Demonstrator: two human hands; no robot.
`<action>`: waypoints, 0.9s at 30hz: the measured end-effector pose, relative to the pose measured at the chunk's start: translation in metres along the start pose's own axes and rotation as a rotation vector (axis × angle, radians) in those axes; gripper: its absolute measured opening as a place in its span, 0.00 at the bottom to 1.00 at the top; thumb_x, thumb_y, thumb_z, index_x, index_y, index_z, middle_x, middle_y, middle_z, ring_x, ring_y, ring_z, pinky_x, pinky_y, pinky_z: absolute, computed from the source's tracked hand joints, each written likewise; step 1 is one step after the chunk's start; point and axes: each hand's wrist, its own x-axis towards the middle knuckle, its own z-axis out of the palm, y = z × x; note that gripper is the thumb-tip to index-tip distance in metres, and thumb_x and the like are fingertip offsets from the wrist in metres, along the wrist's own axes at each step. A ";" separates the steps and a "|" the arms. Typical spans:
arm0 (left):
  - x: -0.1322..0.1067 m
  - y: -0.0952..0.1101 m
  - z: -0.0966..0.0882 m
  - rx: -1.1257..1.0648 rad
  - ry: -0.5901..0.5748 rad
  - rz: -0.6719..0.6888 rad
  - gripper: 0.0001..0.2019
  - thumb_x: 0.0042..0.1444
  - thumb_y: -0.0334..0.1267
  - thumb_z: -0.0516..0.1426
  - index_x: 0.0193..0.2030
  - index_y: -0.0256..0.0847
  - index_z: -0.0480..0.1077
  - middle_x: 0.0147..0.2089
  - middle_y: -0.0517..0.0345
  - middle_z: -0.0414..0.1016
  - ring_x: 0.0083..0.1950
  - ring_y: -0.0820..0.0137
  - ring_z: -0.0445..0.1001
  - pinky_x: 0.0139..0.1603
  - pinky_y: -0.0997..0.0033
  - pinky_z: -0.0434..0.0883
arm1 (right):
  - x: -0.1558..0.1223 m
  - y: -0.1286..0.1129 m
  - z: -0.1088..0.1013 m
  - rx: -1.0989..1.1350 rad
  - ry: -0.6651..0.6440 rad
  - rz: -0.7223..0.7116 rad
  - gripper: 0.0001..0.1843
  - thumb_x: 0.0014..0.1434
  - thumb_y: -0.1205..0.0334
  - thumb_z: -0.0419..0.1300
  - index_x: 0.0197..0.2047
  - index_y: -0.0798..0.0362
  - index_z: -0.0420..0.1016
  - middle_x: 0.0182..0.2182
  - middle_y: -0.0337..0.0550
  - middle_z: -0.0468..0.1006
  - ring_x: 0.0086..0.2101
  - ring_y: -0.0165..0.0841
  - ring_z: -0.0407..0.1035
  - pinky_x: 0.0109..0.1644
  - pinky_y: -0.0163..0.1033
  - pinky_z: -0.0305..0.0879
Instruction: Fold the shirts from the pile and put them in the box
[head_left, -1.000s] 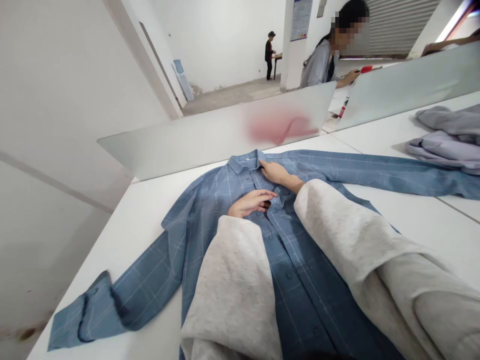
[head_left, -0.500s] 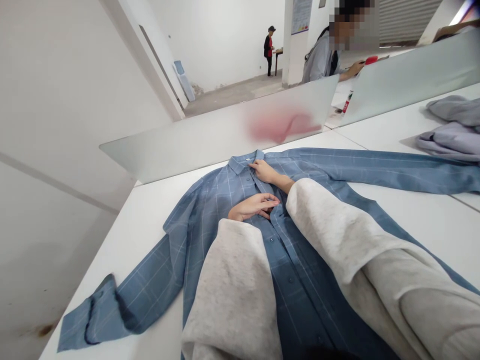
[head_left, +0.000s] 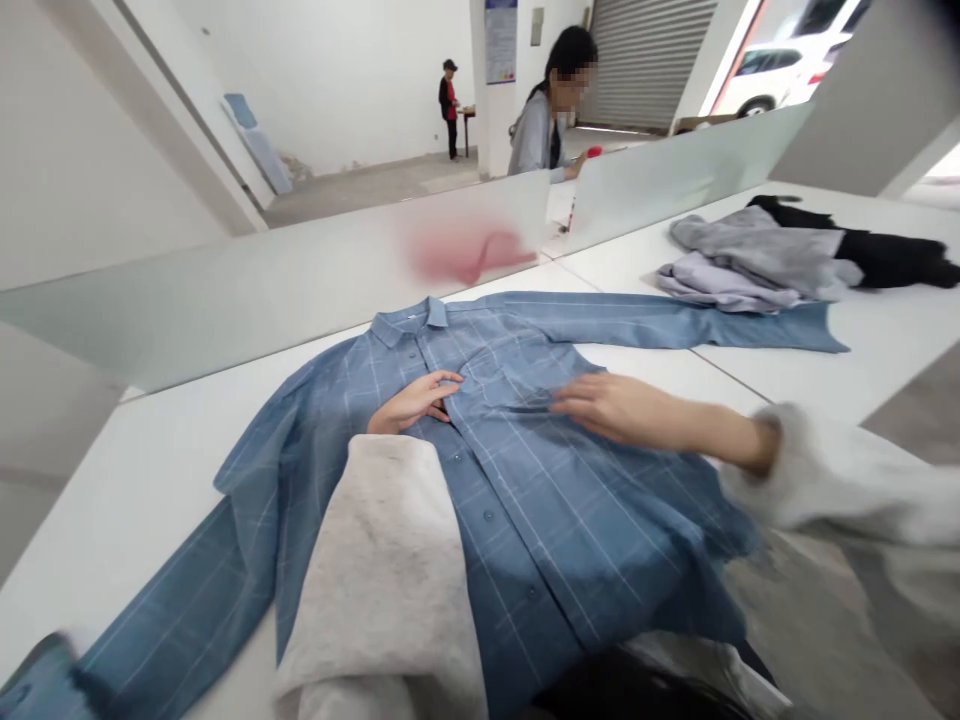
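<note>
A blue long-sleeved checked shirt (head_left: 517,480) lies face up on the white table, its collar pointing away from me and its sleeves spread to both sides. My left hand (head_left: 420,400) is at the button front below the collar, thumb and fingers closed round the placket edge. Out over the right chest, my right hand (head_left: 630,410) has its fingers stretched out, somewhat smeared by motion. Small creases run in the cloth by its fingertips; whether they touch the cloth is unclear. Several buttons show down the front. The left-side cuff is cut off by the frame.
Frosted dividers (head_left: 300,280) stand along the far edge of the white table (head_left: 622,262). Grey and lilac clothes (head_left: 750,260) and a black garment (head_left: 900,258) lie at the right, by the shirt's sleeve. A person (head_left: 551,110) sits beyond the divider; another person (head_left: 448,110) stands farther back.
My right hand has left the collar and moved right, over the chest panel. The right front panel now lies spread out flatter. My left hand stays at the placket. The view has swung right.
</note>
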 end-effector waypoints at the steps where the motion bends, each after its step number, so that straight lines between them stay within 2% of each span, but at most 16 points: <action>1: -0.001 0.002 -0.001 0.098 0.027 -0.001 0.22 0.53 0.49 0.59 0.51 0.41 0.66 0.31 0.59 0.73 0.30 0.71 0.75 0.30 0.72 0.73 | -0.033 -0.014 -0.003 -0.028 -0.030 0.013 0.17 0.63 0.66 0.52 0.53 0.51 0.73 0.49 0.48 0.76 0.47 0.37 0.71 0.50 0.44 0.69; 3: -0.003 0.005 -0.005 0.355 0.122 -0.012 0.22 0.57 0.52 0.53 0.51 0.40 0.68 0.31 0.58 0.75 0.30 0.69 0.76 0.31 0.71 0.72 | -0.094 -0.039 -0.001 -0.054 -0.028 0.103 0.18 0.64 0.65 0.50 0.55 0.50 0.72 0.53 0.50 0.73 0.51 0.40 0.69 0.51 0.46 0.69; 6: 0.001 0.009 -0.011 0.685 0.308 -0.023 0.19 0.58 0.49 0.50 0.41 0.37 0.73 0.29 0.55 0.76 0.33 0.65 0.76 0.33 0.70 0.71 | -0.168 -0.067 0.019 -0.077 0.056 0.346 0.23 0.62 0.69 0.49 0.60 0.49 0.66 0.60 0.52 0.65 0.55 0.43 0.65 0.53 0.49 0.69; 8: 0.007 0.011 -0.012 0.786 0.423 -0.004 0.17 0.57 0.46 0.50 0.37 0.35 0.74 0.35 0.49 0.77 0.42 0.59 0.76 0.41 0.67 0.70 | -0.203 -0.082 0.041 -0.042 0.108 0.503 0.28 0.60 0.72 0.48 0.63 0.47 0.62 0.63 0.52 0.60 0.58 0.44 0.61 0.56 0.51 0.67; 10: 0.015 0.011 -0.009 0.871 0.519 0.037 0.18 0.58 0.45 0.48 0.41 0.35 0.74 0.45 0.45 0.77 0.52 0.56 0.72 0.51 0.64 0.67 | -0.224 -0.096 0.063 0.041 0.162 0.641 0.32 0.58 0.70 0.51 0.65 0.46 0.58 0.66 0.52 0.53 0.62 0.47 0.54 0.59 0.54 0.63; 12: 0.021 0.009 -0.001 0.928 0.540 0.079 0.21 0.60 0.45 0.45 0.47 0.35 0.72 0.53 0.44 0.74 0.58 0.58 0.68 0.58 0.64 0.63 | -0.232 -0.110 0.082 0.162 0.235 0.774 0.33 0.57 0.66 0.54 0.66 0.45 0.58 0.68 0.50 0.47 0.65 0.50 0.47 0.61 0.58 0.58; 14: 0.027 0.004 0.008 0.967 0.505 0.102 0.22 0.61 0.43 0.43 0.53 0.35 0.70 0.59 0.45 0.69 0.62 0.60 0.64 0.62 0.63 0.59 | -0.228 -0.122 0.097 0.294 0.354 0.915 0.32 0.56 0.60 0.57 0.65 0.43 0.59 0.68 0.49 0.46 0.65 0.51 0.46 0.63 0.58 0.55; 16: 0.031 -0.002 0.016 1.009 0.472 0.101 0.23 0.61 0.41 0.44 0.58 0.34 0.67 0.65 0.45 0.62 0.67 0.59 0.58 0.66 0.57 0.54 | -0.220 -0.131 0.106 0.413 0.531 1.058 0.30 0.57 0.55 0.57 0.62 0.43 0.61 0.65 0.51 0.53 0.63 0.49 0.51 0.62 0.56 0.56; 18: 0.032 -0.007 0.019 1.053 0.456 0.090 0.26 0.61 0.41 0.44 0.63 0.33 0.62 0.69 0.44 0.54 0.71 0.56 0.49 0.68 0.50 0.47 | -0.211 -0.139 0.112 0.542 0.734 1.202 0.27 0.56 0.50 0.59 0.58 0.45 0.63 0.56 0.52 0.63 0.56 0.45 0.61 0.58 0.54 0.61; 20: 0.032 -0.011 0.019 1.091 0.437 0.075 0.27 0.62 0.42 0.43 0.65 0.32 0.58 0.71 0.44 0.50 0.72 0.56 0.45 0.69 0.49 0.43 | -0.207 -0.146 0.116 0.707 0.914 1.354 0.25 0.53 0.44 0.60 0.51 0.47 0.66 0.46 0.49 0.69 0.46 0.41 0.67 0.52 0.50 0.66; 21: 0.033 -0.012 0.017 1.111 0.427 0.067 0.28 0.62 0.42 0.43 0.66 0.32 0.56 0.71 0.45 0.49 0.72 0.57 0.44 0.70 0.50 0.43 | -0.205 -0.150 0.117 0.827 0.957 1.416 0.25 0.52 0.41 0.60 0.47 0.47 0.66 0.42 0.46 0.70 0.42 0.39 0.68 0.49 0.48 0.67; 23: 0.033 -0.014 0.014 1.151 0.414 0.057 0.28 0.63 0.42 0.42 0.68 0.34 0.54 0.71 0.47 0.48 0.72 0.58 0.43 0.70 0.50 0.43 | -0.203 -0.161 0.118 1.137 0.925 1.468 0.25 0.50 0.39 0.61 0.44 0.48 0.68 0.37 0.43 0.71 0.39 0.37 0.69 0.45 0.45 0.68; 25: 0.035 -0.016 0.011 1.182 0.407 0.061 0.28 0.63 0.43 0.42 0.68 0.35 0.53 0.72 0.48 0.47 0.72 0.58 0.43 0.70 0.50 0.43 | -0.199 -0.175 0.117 1.462 0.806 1.412 0.24 0.50 0.40 0.63 0.42 0.48 0.70 0.35 0.41 0.72 0.38 0.36 0.69 0.44 0.42 0.68; 27: 0.036 -0.018 0.010 1.195 0.408 0.072 0.29 0.63 0.43 0.41 0.68 0.34 0.52 0.72 0.48 0.46 0.72 0.57 0.43 0.70 0.49 0.42 | -0.192 -0.188 0.114 1.687 0.712 1.329 0.22 0.51 0.41 0.63 0.39 0.50 0.71 0.34 0.41 0.73 0.36 0.35 0.69 0.44 0.41 0.67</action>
